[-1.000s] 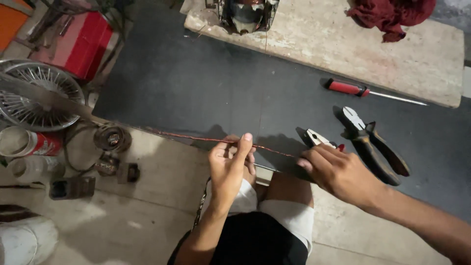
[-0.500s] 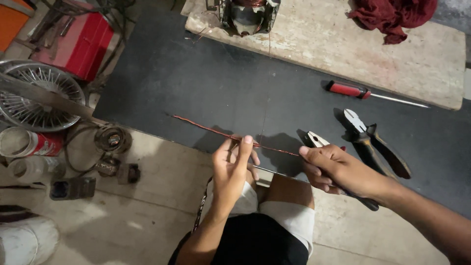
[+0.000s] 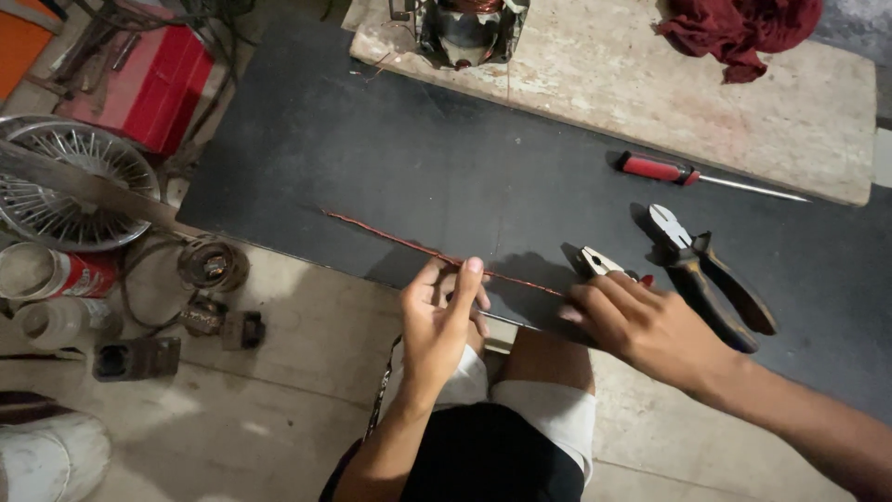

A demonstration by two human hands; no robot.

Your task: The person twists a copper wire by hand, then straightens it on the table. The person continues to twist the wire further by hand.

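mat: we see a big dark mat (image 3: 390, 158) covering the floor, most of the work lies on it.
board: pale worn wooden board (image 3: 650, 102) at the far edge of the mat, a dark red rag (image 3: 739, 33) bunched at its far right corner.
motor: a motor body (image 3: 465, 28) with copper windings showing stands on the board, top centre, partly cut off by the frame; well apart from both hands.
fan guard: round wire fan guard (image 3: 65, 181) on the left off the mat, a small coil part (image 3: 212, 265) and loose bits near it.
red box: red box (image 3: 153, 88) upper left, untouched.
pliers: black-handled pliers (image 3: 711, 274) lie on the mat just right of the right hand, not held.
screwdriver: red-handled screwdriver (image 3: 697, 177) lies near the board edge, not held.
wire: thin copper wire (image 3: 418, 249) stretched roughly straight over the mat, free end pointing up-left, near end running between the two hands.
left hand: left hand (image 3: 446, 321) fingers pinched together on the wire near its middle.
right hand: right hand (image 3: 641, 325) closed on the wire's near end; a second small plier tool (image 3: 599, 262) pokes out by its fingers, we cannot tell if it is also gripped.
progress: we judge one length of wire is already free and pulled fairly straight; the motor windings look mostly in place, the tools lie idle, so much looks left.
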